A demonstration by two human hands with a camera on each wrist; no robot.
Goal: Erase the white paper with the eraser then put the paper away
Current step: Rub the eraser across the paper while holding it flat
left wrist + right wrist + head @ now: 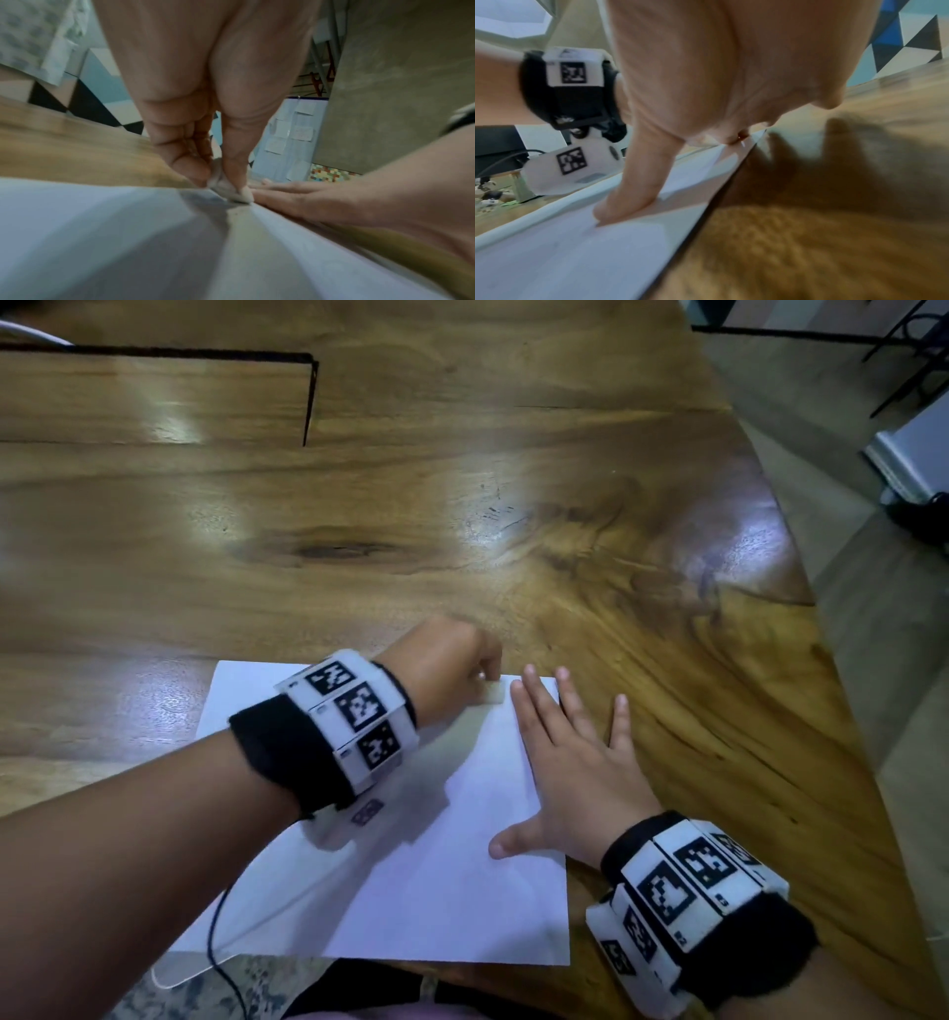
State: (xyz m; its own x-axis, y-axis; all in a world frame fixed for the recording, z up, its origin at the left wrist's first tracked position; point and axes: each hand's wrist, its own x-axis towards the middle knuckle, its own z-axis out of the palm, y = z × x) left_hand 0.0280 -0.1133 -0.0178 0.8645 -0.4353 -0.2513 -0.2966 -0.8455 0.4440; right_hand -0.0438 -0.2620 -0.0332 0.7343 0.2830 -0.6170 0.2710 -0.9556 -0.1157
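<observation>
Eraser (492,694) pinched in left hand (445,671), pressed at far edge of white paper (441,891) on wooden table (462,531), right hand (570,773) flat, fingers spread, pinning sheet; hard strokes off the edge could crumple it.

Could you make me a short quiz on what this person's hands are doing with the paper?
1. True or false: the right hand lies flat with straight fingers on the white paper.
2. Which hand pinches the eraser? A) left hand B) right hand C) neither
3. Fill in: the eraser touches the paper near its ____ edge, as the head view shows it.

Key: 1 true; 2 A; 3 far. The paper lies on the wooden table.
</observation>
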